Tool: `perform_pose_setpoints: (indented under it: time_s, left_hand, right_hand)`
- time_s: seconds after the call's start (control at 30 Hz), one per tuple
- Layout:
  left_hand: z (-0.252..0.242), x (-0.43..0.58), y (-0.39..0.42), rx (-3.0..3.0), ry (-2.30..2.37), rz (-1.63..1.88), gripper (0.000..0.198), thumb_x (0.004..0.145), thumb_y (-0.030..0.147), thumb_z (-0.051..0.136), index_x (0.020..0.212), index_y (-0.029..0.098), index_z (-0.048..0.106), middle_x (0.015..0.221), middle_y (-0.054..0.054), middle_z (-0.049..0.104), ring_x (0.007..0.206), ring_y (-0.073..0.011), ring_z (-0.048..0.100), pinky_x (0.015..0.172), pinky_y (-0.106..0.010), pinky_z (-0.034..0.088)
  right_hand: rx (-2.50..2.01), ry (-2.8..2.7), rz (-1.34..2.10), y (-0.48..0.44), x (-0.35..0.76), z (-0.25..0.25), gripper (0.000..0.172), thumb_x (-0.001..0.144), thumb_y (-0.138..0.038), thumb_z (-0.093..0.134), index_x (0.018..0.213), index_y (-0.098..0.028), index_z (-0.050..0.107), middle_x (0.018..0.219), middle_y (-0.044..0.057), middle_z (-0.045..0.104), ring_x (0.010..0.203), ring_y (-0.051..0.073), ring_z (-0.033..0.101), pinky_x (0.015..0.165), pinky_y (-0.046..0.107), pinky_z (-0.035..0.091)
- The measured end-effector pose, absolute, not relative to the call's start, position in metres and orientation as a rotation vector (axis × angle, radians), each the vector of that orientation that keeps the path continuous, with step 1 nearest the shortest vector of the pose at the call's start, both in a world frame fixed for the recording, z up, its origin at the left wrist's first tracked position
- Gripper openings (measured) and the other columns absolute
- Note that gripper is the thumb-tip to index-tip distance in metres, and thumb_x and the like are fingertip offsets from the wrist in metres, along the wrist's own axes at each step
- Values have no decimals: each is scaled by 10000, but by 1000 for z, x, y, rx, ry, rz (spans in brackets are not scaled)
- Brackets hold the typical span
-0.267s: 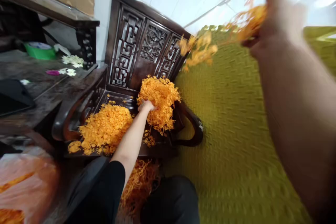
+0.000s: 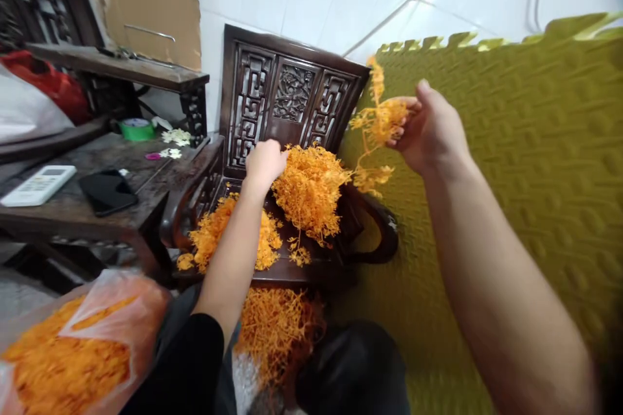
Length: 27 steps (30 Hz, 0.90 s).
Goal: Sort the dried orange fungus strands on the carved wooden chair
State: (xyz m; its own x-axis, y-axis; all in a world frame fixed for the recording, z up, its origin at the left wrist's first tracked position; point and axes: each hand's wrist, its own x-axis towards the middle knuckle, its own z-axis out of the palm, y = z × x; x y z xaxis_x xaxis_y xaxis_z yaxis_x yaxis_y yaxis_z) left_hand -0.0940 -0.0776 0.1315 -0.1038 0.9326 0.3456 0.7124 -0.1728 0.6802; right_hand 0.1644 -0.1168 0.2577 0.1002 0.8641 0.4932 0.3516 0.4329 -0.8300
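Note:
Orange artificial flower sprigs lie in heaps on the seat of a dark carved wooden chair (image 2: 292, 87). My left hand (image 2: 264, 164) is closed on a big orange clump (image 2: 309, 191) and holds it up over the seat. A flatter orange pile (image 2: 214, 233) lies to its left on the seat. My right hand (image 2: 428, 133) is raised beside the chair back, fingers pinched on a small bunch of orange sprigs (image 2: 379, 123) that dangles downward. More orange sprigs (image 2: 275, 327) lie in my lap between my knees.
A yellow-green foam mat (image 2: 525, 162) stands against the white tiled wall at right. A dark wooden table (image 2: 73, 204) at left carries a white remote (image 2: 39, 185), a black phone (image 2: 108, 193), green tape (image 2: 137, 130). A plastic bag of orange sprigs (image 2: 68, 350) lies at lower left.
My right hand has come down and leftward with its small bunch, nearer the chair. My left hand has lifted the big clump slightly. The view shifted right.

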Motion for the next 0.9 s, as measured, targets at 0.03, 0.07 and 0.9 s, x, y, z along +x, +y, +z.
perform_pose_setpoints:
  time_s: [0.03, 0.07, 0.9]
  left_hand:
    - [149, -100, -95, 1960, 1667, 1324, 273, 942, 361, 665, 1091, 162, 778, 1148, -149, 776, 1182, -317, 714, 1115, -523, 503]
    - [163, -104, -113, 1977, 1473, 1469, 298, 970, 370, 633, 1135, 159, 764, 1155, -124, 778, 1144, -269, 729, 1109, -474, 515]
    - [49, -94, -225, 1767, 1334, 1420, 135, 766, 166, 663, 890, 184, 611, 929, -34, 672, 931, -194, 637, 936, -363, 508]
  right_hand:
    - [-1065, -1449, 729, -134, 160, 249, 331, 901, -504, 537, 879, -201, 666, 699, 25, 527, 573, 127, 403, 564, 319, 386]
    - [-986, -1425, 874, -151, 155, 240, 253, 820, -434, 632, 890, -201, 702, 729, 30, 560, 587, 126, 416, 556, 305, 384]
    - [-653, -934, 1651, -235, 93, 42, 315, 718, -370, 929, 871, -227, 694, 648, -45, 575, 552, 85, 561, 546, 233, 519]
